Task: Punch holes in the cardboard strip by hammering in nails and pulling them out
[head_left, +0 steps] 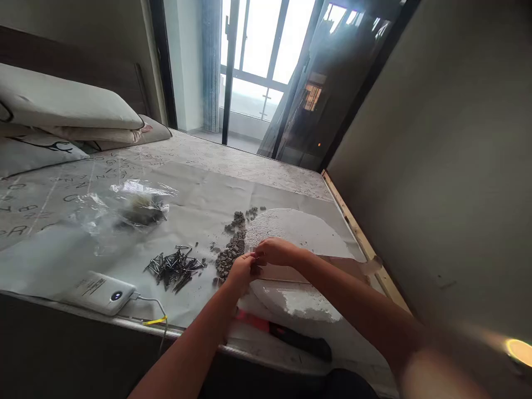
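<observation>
Hands (277,251), two, beside many stones (228,258)

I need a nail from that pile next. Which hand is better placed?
Left, I'd say: the left hand is nearer the pile of nails, while the right hand sits farther across.
</observation>
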### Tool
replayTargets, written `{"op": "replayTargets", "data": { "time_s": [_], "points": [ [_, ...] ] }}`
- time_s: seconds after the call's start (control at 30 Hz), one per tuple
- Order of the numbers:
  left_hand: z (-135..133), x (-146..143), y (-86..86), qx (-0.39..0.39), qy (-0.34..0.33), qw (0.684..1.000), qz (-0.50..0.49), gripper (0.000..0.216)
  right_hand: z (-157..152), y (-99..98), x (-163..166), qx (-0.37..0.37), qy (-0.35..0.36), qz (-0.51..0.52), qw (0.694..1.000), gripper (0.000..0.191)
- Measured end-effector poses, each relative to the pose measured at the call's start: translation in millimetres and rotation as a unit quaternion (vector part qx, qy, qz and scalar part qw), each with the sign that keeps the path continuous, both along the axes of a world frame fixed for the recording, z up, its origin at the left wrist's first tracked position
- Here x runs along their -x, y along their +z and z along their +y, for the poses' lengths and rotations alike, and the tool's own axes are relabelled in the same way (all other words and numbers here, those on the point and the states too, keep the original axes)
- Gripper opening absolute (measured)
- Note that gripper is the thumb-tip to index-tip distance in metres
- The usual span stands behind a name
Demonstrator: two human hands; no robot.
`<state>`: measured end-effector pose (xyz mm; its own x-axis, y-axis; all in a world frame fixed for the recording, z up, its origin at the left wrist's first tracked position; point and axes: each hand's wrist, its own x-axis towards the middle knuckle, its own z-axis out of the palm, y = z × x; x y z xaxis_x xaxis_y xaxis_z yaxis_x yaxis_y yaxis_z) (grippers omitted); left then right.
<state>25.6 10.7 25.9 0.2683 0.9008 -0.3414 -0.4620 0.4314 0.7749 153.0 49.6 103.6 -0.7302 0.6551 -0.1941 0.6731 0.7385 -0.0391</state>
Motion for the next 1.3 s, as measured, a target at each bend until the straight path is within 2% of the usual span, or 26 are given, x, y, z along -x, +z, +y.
{"op": "replayTargets", "data": {
  "time_s": [0.2, 0.3, 0.4, 0.53, 0.8, 0.97, 1.1, 1.3],
  "points": [
    [2, 3, 5.9, 0.056, 0.042, 0.997, -0.007, 0.020, 0, -26.6, -15, -0.064, -0.087, -0.029, 0.994, 0.023],
    [3, 0, 1.3, 0.054, 0.038, 0.998, -0.012, 0.018, -5, -42.4, -16, -0.071, -0.103, -0.064, 0.990, 0.016],
    [4, -4, -6.2, 0.045, 0.038, 0.998, -0.013, 0.018, -11, -50.9, -12, -0.081, -0.103, -0.081, 0.988, 0.020],
    [6, -7, -11.8, 0.036, 0.054, 0.998, -0.011, 0.020, -14, -50.6, -4, -0.087, -0.073, -0.101, 0.988, 0.020],
    [6, -7, -10.0, 0.041, 0.056, 0.998, 0.005, 0.019, -5, -43.3, -7, -0.078, -0.022, -0.126, 0.989, 0.019],
    [4, -6, -8.7, 0.038, 0.047, 0.998, -0.002, 0.020, 0, -40.2, -7, -0.077, -0.049, -0.121, 0.988, 0.019],
    [4, -5, -8.6, 0.039, 0.054, 0.998, -0.003, 0.021, 0, -47.1, -2, -0.058, -0.070, -0.121, 0.988, 0.031],
    [7, -6, -11.9, 0.051, 0.078, 0.995, 0.019, 0.019, 2, -47.3, -4, -0.037, -0.088, -0.125, 0.988, 0.026]
  ]
}}
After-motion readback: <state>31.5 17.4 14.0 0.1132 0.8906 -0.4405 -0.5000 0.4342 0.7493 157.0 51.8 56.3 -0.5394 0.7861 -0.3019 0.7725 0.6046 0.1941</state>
